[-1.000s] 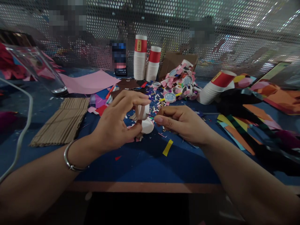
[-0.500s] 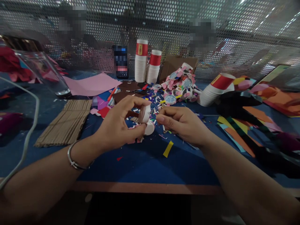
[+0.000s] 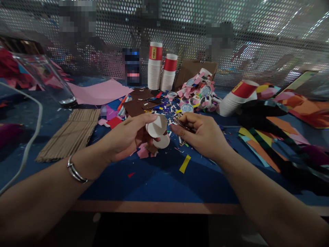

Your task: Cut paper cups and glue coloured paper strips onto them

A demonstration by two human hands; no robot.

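Observation:
My left hand (image 3: pixel 125 135) grips a round white paper cup bottom (image 3: pixel 157 126) by its edge, its pale flat face turned toward me. Just beneath it a second white paper disc (image 3: pixel 162 141) lies on the table, near pink paper scraps (image 3: pixel 143 151). To the right, my right hand (image 3: pixel 203 133) is closed around a thin metal tool (image 3: pixel 180 122) that looks like tweezers; most of it is hidden in the fingers. Its tip points toward the held cup bottom, with a gap between them. A yellow paper strip (image 3: pixel 184 164) lies in front of that hand.
Behind the hands is a heap of decorated paper rounds (image 3: pixel 197 91). Stacked paper cups (image 3: pixel 155 73) stand at the back; another stack leans right (image 3: pixel 232 101). Corrugated cardboard (image 3: pixel 70 135) and a glass bottle (image 3: pixel 48 77) are left, black scissors handles (image 3: pixel 259 111) right. A perforated metal screen (image 3: pixel 180 31) rises behind.
My left hand has turned the cup bottom so that its flat face shows toward me. My right hand has shifted slightly, and the metal tool in its fingers now shows.

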